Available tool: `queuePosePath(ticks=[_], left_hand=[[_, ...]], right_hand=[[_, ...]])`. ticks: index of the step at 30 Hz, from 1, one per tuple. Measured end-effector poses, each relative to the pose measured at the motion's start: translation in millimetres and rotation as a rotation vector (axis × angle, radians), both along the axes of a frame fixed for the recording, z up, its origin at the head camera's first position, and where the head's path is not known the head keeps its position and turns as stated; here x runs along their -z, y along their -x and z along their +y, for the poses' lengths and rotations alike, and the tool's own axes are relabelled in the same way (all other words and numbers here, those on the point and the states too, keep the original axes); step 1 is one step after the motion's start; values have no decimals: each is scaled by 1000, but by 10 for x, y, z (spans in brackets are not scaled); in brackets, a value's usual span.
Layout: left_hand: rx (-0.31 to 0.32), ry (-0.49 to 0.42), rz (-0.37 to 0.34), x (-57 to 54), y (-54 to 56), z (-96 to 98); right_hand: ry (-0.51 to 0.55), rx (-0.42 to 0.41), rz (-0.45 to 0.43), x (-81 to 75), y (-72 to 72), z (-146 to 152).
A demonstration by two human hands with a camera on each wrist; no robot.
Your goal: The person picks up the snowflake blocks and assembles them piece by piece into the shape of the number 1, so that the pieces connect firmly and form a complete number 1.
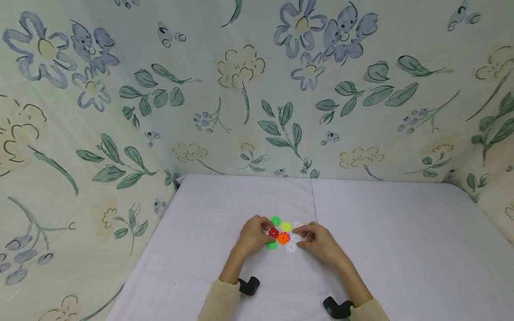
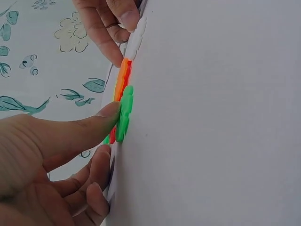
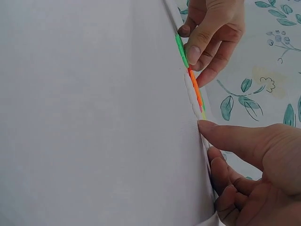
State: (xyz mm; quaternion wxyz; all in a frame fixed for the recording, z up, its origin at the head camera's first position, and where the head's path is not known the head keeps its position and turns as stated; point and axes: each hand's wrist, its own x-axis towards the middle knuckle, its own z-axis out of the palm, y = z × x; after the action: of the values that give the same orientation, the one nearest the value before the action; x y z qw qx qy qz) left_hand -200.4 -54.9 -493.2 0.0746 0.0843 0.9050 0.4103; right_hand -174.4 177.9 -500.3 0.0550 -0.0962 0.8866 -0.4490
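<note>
A flat cluster of notched plastic snowflake discs lies between both hands at mid-table in the head view. An orange disc (image 1: 283, 238) sits at its centre, beside a red disc (image 1: 273, 232), a yellow disc (image 1: 286, 227), an upper green disc (image 1: 275, 220) and a lower green disc (image 1: 272, 245). White discs (image 1: 291, 246) form the right side. My left hand (image 1: 254, 234) pinches the left edge around the red disc, its thumb against a green disc (image 2: 124, 113) in the left wrist view. My right hand (image 1: 321, 243) pinches the white edge; its fingers partly hide it.
White cloth (image 1: 381, 232) covers the table, with a crease running toward the back edge. Floral fabric (image 1: 241, 125) hangs behind and at both sides. Black devices sit at the left wrist (image 1: 250, 286) and the right wrist (image 1: 338, 308).
</note>
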Motion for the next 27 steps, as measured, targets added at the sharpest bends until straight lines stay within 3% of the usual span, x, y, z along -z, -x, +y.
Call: queuePosePath(ticks=[14,22,27], left_hand=[[15,-42,-8,15,23,-25],[46,-93,44,22,12,-50],[33,-128,66,10,14,-83]], right_hand=[[1,32,-23,12,-17,-8],[9,24,-20,8,-11,-3],[-12,5,-26,4,9,33]])
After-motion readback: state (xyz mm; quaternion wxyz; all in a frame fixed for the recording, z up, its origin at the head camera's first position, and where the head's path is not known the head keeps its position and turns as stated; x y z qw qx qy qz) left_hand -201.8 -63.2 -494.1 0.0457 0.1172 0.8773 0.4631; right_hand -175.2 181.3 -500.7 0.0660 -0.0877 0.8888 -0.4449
